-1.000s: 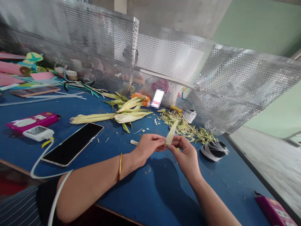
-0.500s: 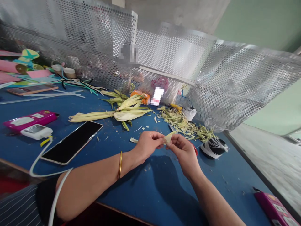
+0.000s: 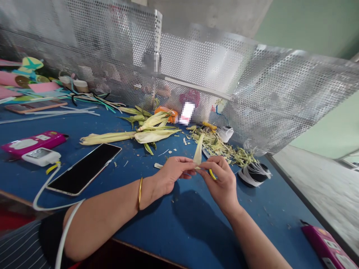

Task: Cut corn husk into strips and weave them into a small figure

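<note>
Between my two hands a pale green strip of corn husk (image 3: 198, 149) stands up, its lower end pinched. My left hand (image 3: 176, 172) is closed on that end with thumb and fingertips. My right hand (image 3: 220, 181) pinches the same end from the other side, the fingertips of both hands almost meeting. Behind the right hand shows a yellow handle (image 3: 212, 174), partly hidden, with a blade-like edge beyond it. Past my hands lies a heap of husk scraps (image 3: 221, 145). Left of it rests a bundle of whole corn husks (image 3: 155, 135).
A black smartphone (image 3: 84, 168) and a white device with a cable (image 3: 42, 156) lie left, beside a magenta box (image 3: 35, 143). A black spool wound with white string (image 3: 254, 175) stands right; another magenta box (image 3: 327, 243) lies lower right. Perforated metal sheet (image 3: 202, 63) borders the table's back.
The husk strip tipped over to the right half a second ago and now stands upright again. Both hands stay close together. The view has shifted slightly.
</note>
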A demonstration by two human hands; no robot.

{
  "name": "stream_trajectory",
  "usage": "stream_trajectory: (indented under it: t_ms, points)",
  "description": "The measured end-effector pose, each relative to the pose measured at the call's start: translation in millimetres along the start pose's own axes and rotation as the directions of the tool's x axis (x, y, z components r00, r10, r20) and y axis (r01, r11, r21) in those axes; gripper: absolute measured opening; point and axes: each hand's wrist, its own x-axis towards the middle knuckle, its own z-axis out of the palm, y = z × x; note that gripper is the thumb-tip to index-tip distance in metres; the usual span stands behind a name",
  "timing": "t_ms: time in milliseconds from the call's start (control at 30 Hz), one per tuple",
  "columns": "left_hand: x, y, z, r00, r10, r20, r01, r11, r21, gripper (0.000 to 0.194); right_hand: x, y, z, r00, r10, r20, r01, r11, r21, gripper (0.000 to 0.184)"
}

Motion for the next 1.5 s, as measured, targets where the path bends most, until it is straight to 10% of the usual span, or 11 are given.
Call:
stream_trajectory:
  t_ms: [533,867,1500]
  points:
    - [1.0,-3.8,-3.3,0.992,-0.094,0.079,0.102,0.989,-0.11,0.017,2.1,-3.4,-1.6,0.977,-0.197,0.085,0.213,0.943,-0.255,0.016]
    - [0.7,-0.5,1.6,0.999,0.042,-0.019,-0.042,0.999,-0.001,0.012,-1.1,-0.3,4.0,0.994,0.092,0.06,-0.09,0.995,-0.041,0.014]
    - [-1.9,-0.1,4.9,0.989,0.14,0.043,-0.144,0.979,0.144,0.015,1.1,-6.0,2.4,0.862,0.497,0.1,-0.507,0.846,0.163,0.016]
